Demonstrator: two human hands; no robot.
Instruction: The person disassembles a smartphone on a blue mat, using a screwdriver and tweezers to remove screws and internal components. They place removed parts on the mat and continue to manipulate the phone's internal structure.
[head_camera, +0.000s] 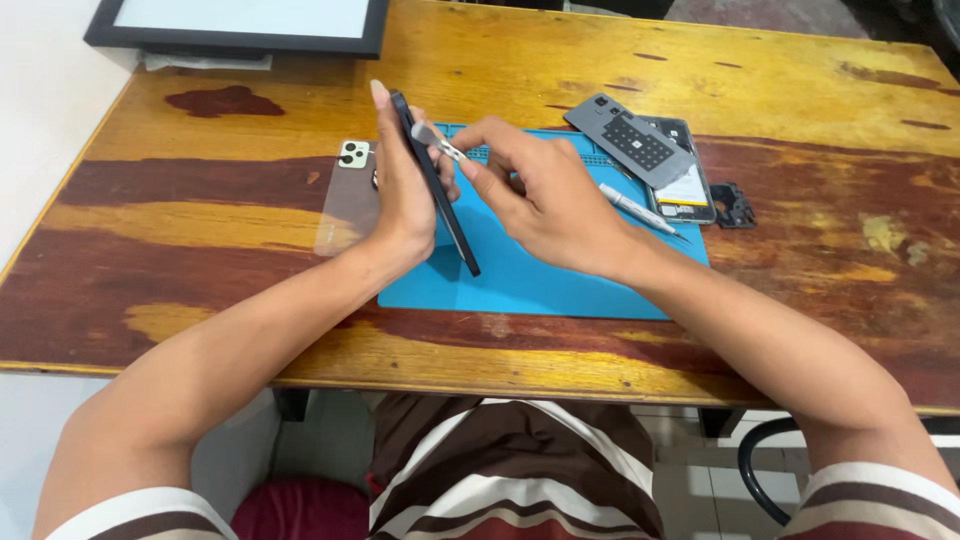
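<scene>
Phone (437, 185) first: you hold the dark handset on edge in your left hand (400, 190), fingers closed around its back, so that it stands tilted above the near-left part of the blue work mat (530, 275). Its lower corner hangs just over the mat; whether it touches cannot be told. Your right hand (545, 195) is pinched shut on a small metal pry tool (437, 140), thumb and forefinger gripping its handle end, and the flat pale tip of that tool meets the upper edge of the phone, close to your left fingertips.

Behind your left hand, a pale back cover with a green-ringed camera cluster (350, 195) lies flat on the wooden surface (200, 230), just off the mat's left edge. To the right of your right hand, a slim metal-handled screwdriver (635, 208) lies slanted on the mat. Beyond it, an opened phone body (685, 185) rests partly on the mat's far-right corner, with a grey back panel (625, 135) lying across it. A small black bracket part (733, 205) sits on the wood just beside that body. At the far-left corner stands a black-framed screen (240, 25).
</scene>
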